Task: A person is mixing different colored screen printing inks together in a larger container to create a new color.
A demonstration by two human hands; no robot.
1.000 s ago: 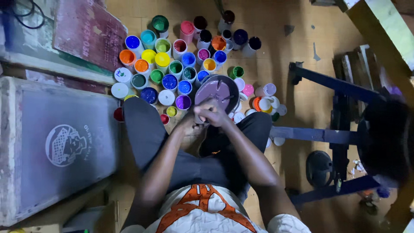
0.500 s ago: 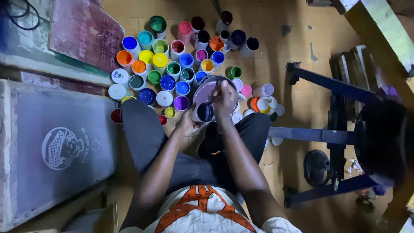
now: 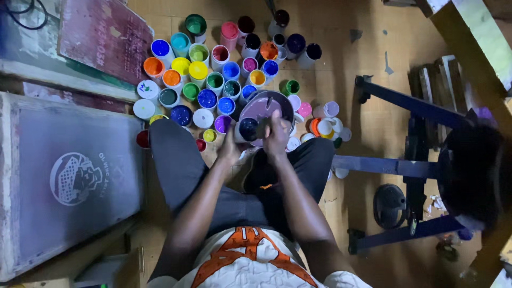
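Two bare hands meet over the lap in the head view: the left hand (image 3: pixel 230 151) curls around a small round pot of dark blue paint (image 3: pixel 248 129), mouth upward, while the right hand (image 3: pixel 277 137) is closed on a thin dark stirring stick (image 3: pixel 264 124) angled toward that pot. Just beyond sits a larger round tub of mauve paint (image 3: pixel 266 106). Left lies a grey screen frame with a round white emblem (image 3: pixel 74 178)

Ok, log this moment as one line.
left hand: holds small dark-blue paint jar | right hand: dark stick at jar | behind: purple bowl
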